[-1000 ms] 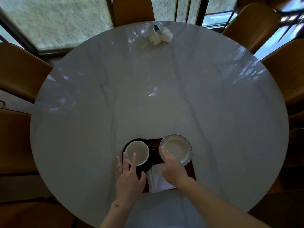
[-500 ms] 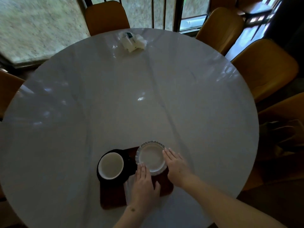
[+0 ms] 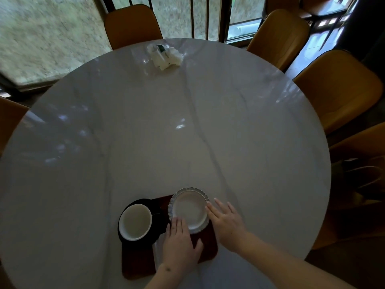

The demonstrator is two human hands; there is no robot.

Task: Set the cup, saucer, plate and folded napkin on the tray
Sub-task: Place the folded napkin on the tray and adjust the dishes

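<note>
I'm looking down on a round marble desk [image 3: 187, 126], and right at its near edge sits the dark wooden tray [image 3: 137, 263]. On the tray's left end there's the black saucer [image 3: 155, 228] with the white cup [image 3: 135, 222] standing upright on it, empty as far as I can see. On the tray's far right corner rests the fluted white plate [image 3: 189, 209], its rim hanging a little past the tray edge. The left hand [image 3: 180, 245] lies flat, fingers straight and together, fingertips touching the plate's near rim; it grasps nothing. The right hand [image 3: 226, 220] is flat too, fingers relaxed and spread on the desk just beside the tray, the index finger touching the plate's right rim, nothing clenched. The folded napkin [image 3: 158, 250] shows only as a pale strip on the tray, between the saucer and the left hand, mostly hidden under that palm. Over at the far side of the desk lies a crumpled white packet [image 3: 165, 56] with a dark green mark. Tan chairs [image 3: 341, 88] ring the desk, windows behind them.
</note>
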